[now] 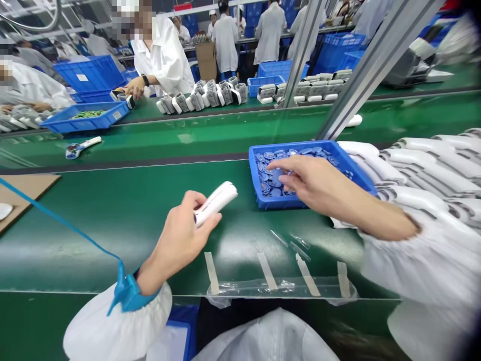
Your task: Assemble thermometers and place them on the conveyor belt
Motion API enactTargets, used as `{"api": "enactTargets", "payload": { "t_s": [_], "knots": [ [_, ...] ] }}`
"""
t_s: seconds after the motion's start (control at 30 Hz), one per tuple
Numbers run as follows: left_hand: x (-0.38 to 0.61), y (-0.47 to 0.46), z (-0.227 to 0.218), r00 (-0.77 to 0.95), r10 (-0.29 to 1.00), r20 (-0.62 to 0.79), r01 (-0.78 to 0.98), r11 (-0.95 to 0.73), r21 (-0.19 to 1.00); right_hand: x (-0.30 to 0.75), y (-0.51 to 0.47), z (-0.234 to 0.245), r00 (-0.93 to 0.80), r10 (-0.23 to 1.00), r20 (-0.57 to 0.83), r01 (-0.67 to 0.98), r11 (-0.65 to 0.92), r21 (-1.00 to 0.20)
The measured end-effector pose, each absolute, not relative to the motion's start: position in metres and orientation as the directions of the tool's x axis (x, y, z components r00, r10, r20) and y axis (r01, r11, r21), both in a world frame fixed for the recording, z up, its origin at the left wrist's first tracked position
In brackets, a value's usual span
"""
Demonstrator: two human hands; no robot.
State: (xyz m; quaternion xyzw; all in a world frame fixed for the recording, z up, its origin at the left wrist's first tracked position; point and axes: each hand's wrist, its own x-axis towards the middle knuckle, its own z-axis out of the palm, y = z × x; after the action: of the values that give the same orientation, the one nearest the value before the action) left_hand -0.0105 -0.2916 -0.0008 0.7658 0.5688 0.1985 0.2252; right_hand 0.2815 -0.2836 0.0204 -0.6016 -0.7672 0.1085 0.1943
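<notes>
Gripping a glossy white plastic housing [216, 203] (slim, curved, one end jutting past the fingers), the left hand [180, 235] is wrapping around it above the green conveyor belt [112, 240], while the right hand [311, 183] is spreading its fingers over small blue oval parts [276, 178] in a blue tray [296, 145].

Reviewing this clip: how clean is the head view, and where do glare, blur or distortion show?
In the head view, pale glare lies across the green conveyor belt near the left hand; wide-angle distortion makes the metal uprights lean; the right sleeve softens toward the darkened right edge; the blue tray and white plastic part look sharp.
</notes>
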Motion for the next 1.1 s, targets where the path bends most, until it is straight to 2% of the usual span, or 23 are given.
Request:
{"api": "enactTargets", "payload": {
  "t_s": [0.07, 0.13, 0.2, 0.27, 0.4, 0.5, 0.63, 0.83, 0.97, 1.03, 1.1],
  "knots": [
    [-0.014, -0.29, -0.004, 0.232, 0.972, 0.037, 0.643, -0.182, 0.744, 0.276, -0.304, 0.021, -0.118, 0.984, 0.134, 0.697, 0.178, -0.695],
    [-0.008, -0.293, -0.005, 0.293, 0.956, 0.027, 0.556, -0.193, 0.809, 0.263, -0.322, 0.017, -0.023, 0.999, 0.029, 0.399, 0.035, -0.916],
    [0.004, -0.299, -0.003, 0.396, 0.918, 0.012, 0.529, -0.239, 0.815, 0.246, -0.336, 0.011, 0.046, 0.997, -0.067, 0.151, -0.073, -0.986],
    [0.017, -0.306, 0.002, 0.471, 0.882, 0.01, 0.524, -0.288, 0.802, 0.23, -0.345, 0.004, 0.092, 0.989, -0.118, -0.022, -0.116, -0.993],
    [0.032, -0.315, 0.011, 0.517, 0.856, -0.013, 0.514, -0.298, 0.804, 0.211, -0.352, -0.008, 0.217, 0.969, -0.12, -0.159, -0.087, -0.983],
    [0.033, -0.314, 0.015, 0.542, 0.839, -0.041, 0.503, -0.285, 0.816, 0.205, -0.355, -0.015, 0.314, 0.947, -0.064, -0.13, -0.024, -0.991],
    [0.03, -0.311, 0.018, 0.587, 0.807, -0.066, 0.513, -0.307, 0.802, 0.208, -0.359, -0.02, 0.374, 0.926, 0.052, -0.01, 0.06, -0.998],
    [0.031, -0.306, 0.018, 0.671, 0.741, 0.034, 0.552, -0.529, 0.645, 0.223, -0.362, -0.015, 0.181, 0.951, 0.25, 0.293, 0.19, -0.937],
    [0.035, -0.308, 0.008, 0.686, 0.714, 0.139, 0.511, -0.609, 0.607, 0.222, -0.364, -0.012, 0.044, 0.921, 0.386, 0.509, 0.312, -0.802],
    [0.036, -0.309, 0.002, 0.69, 0.686, 0.231, 0.52, -0.692, 0.501, 0.219, -0.367, -0.015, 0.03, 0.883, 0.468, 0.604, 0.357, -0.713],
    [0.035, -0.311, -0.005, 0.714, 0.644, 0.276, 0.523, -0.752, 0.402, 0.219, -0.371, -0.018, 0.031, 0.868, 0.495, 0.632, 0.367, -0.683]
  ]
}}
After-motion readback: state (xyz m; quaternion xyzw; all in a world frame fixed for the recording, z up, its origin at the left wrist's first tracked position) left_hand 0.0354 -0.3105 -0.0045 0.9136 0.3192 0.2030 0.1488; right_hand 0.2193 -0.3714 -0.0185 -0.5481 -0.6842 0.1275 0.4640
